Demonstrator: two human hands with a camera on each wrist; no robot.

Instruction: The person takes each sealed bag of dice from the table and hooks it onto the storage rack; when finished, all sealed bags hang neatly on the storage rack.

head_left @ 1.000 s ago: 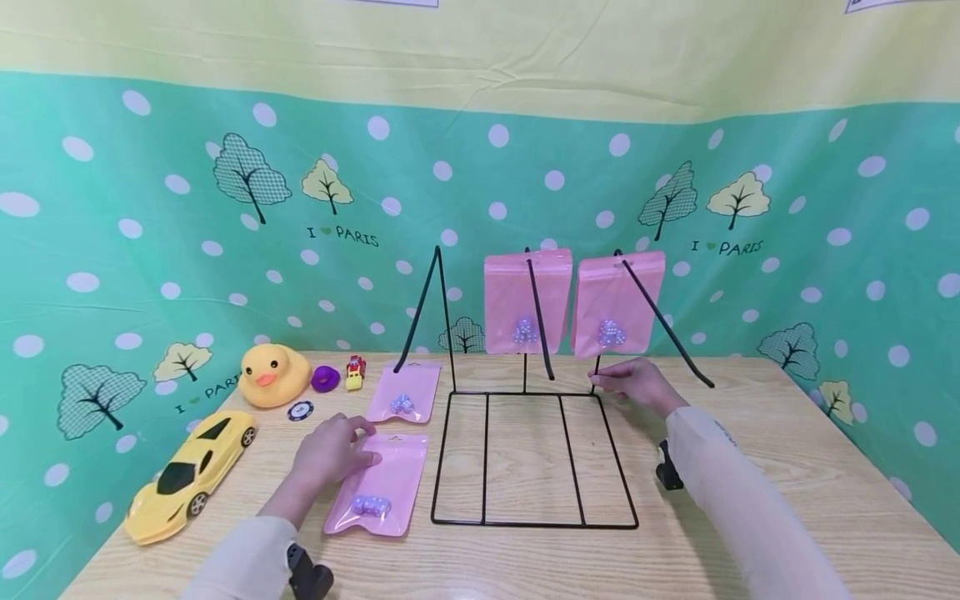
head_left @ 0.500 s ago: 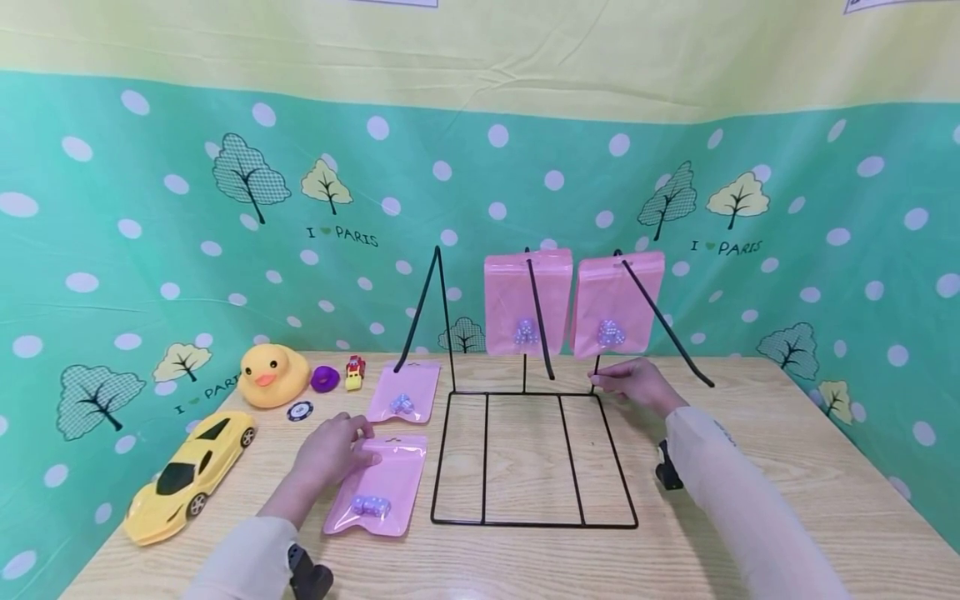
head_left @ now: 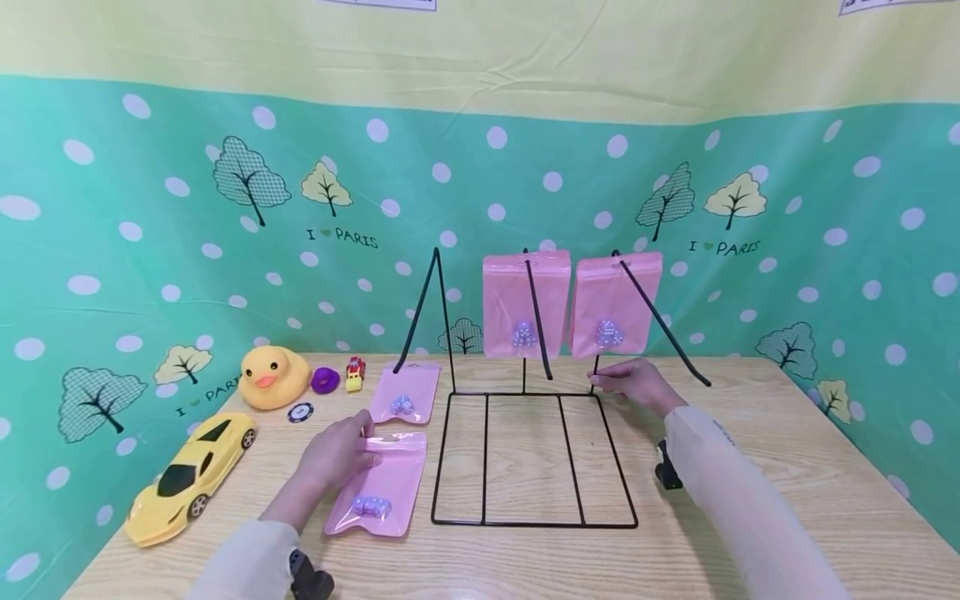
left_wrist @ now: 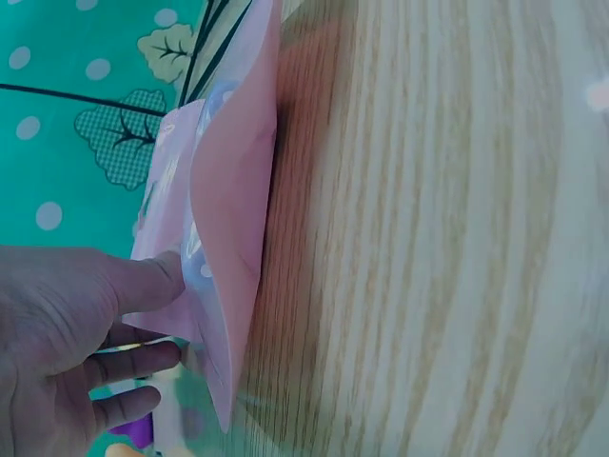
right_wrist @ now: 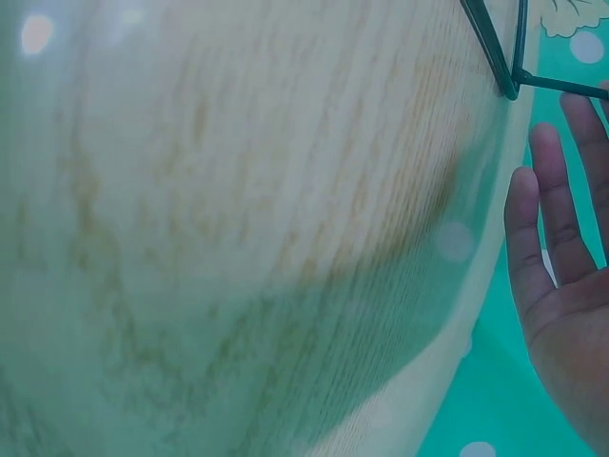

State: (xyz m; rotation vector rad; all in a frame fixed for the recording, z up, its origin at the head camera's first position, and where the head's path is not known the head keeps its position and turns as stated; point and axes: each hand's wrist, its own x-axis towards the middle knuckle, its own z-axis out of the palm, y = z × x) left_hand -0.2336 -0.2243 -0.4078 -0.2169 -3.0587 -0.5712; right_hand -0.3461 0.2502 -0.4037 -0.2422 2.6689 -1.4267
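Observation:
A pink zip pouch (head_left: pixel 393 471) with purple dice near its bottom lies at the front left of the table. My left hand (head_left: pixel 337 454) pinches its upper left edge, with the thumb (left_wrist: pixel 152 284) on the pouch's face. My right hand (head_left: pixel 636 385) holds the black wire rack (head_left: pixel 534 524) at the foot of its right upright, between thumb and fingertips. In the right wrist view, the rest of that hand's fingers (right_wrist: pixel 563 238) extend beside the wire. Two pink pouches, one on the middle hook (head_left: pixel 506 292) and one on the right hook (head_left: pixel 592 296), hang with dice inside.
Another pink pouch (head_left: pixel 386 392) lies behind the left hand, under the rack's bare left hook (head_left: pixel 415 321). Farther left are a yellow duck (head_left: pixel 281 383), purple ring-like toy (head_left: pixel 325 381), small red-and-yellow toy (head_left: pixel 356 375), poker chip (head_left: pixel 301 412) and yellow car (head_left: pixel 191 479).
My left hand and the top edge of the front pouch have shifted up very slightly. The right hand has stayed at the rack's upright.

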